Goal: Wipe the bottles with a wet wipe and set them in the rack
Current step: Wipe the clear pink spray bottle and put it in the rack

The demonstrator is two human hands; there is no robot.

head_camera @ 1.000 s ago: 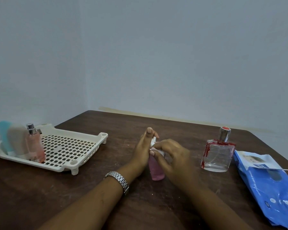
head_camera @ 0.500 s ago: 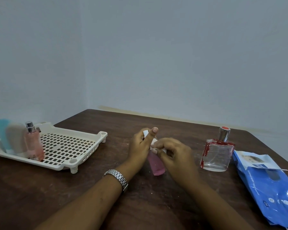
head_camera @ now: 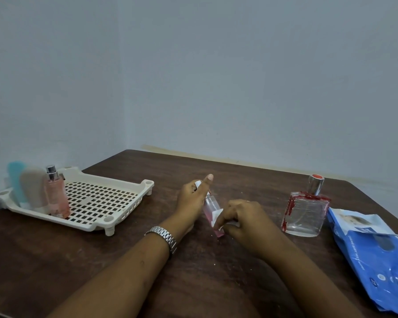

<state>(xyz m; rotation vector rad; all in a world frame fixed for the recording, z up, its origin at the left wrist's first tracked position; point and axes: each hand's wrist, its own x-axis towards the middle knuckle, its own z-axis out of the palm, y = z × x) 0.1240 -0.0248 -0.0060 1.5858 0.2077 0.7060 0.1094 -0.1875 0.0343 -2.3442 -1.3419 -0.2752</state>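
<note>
Sliding down from the cap, the right hand [head_camera: 241,222] now pinches a white wet wipe [head_camera: 217,213] against the lower body of the small clear bottle of pink liquid [head_camera: 210,204], which leans further over mid-bench. At the dark wooden bench's [head_camera: 55,253] left edge, a cream slotted plastic rack [head_camera: 90,226] holds a teal bottle [head_camera: 15,180], a beige bottle [head_camera: 33,187] and a pink spray bottle [head_camera: 56,196] upright. The left hand [head_camera: 192,198] grips the small bottle's cap end. Further right stands a square glass bottle with red trim [head_camera: 305,213], then a blue wipe pack [head_camera: 377,258] at the right edge.
</note>
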